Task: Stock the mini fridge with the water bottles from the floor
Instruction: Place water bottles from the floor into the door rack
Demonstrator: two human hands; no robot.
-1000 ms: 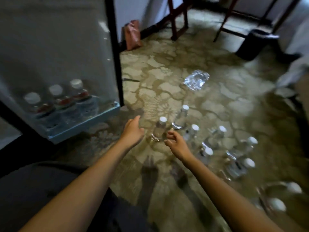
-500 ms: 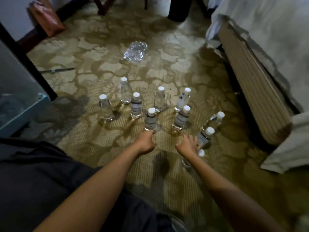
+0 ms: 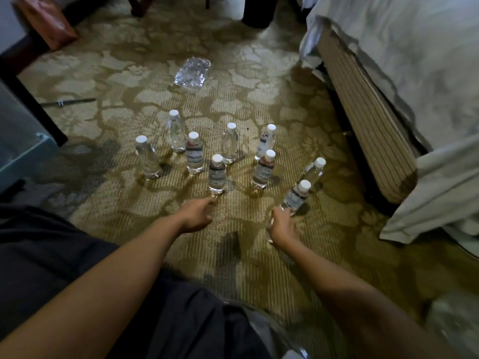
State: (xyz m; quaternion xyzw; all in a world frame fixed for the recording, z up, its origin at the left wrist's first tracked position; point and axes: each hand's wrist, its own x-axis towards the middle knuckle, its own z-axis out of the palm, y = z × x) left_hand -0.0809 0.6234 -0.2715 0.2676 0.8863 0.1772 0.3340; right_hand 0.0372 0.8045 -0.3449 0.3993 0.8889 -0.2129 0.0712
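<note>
Several clear water bottles with white caps stand on the patterned carpet. My left hand [image 3: 197, 215] reaches forward with loosely spread fingers, its tips just short of the base of the nearest bottle [image 3: 217, 176], holding nothing. My right hand [image 3: 283, 225] is closed over the top of a low bottle [image 3: 269, 233], of which only a clear sliver shows beside the palm. Another bottle [image 3: 295, 196] leans right behind that hand. The mini fridge's open door [image 3: 23, 156], with its pale blue shelf edge, sits at the far left.
A bed [image 3: 368, 130] with a hanging white sheet fills the right side. Crumpled plastic wrap [image 3: 193, 73] lies on the carpet beyond the bottles. A thin metal rod [image 3: 68, 101] lies left; a brown bag [image 3: 44, 22] leans at the back left.
The view swung from the fridge door to the bottles. My right hand has come down over the low bottle, hiding its cap. My left hand has edged toward the nearest bottle.
</note>
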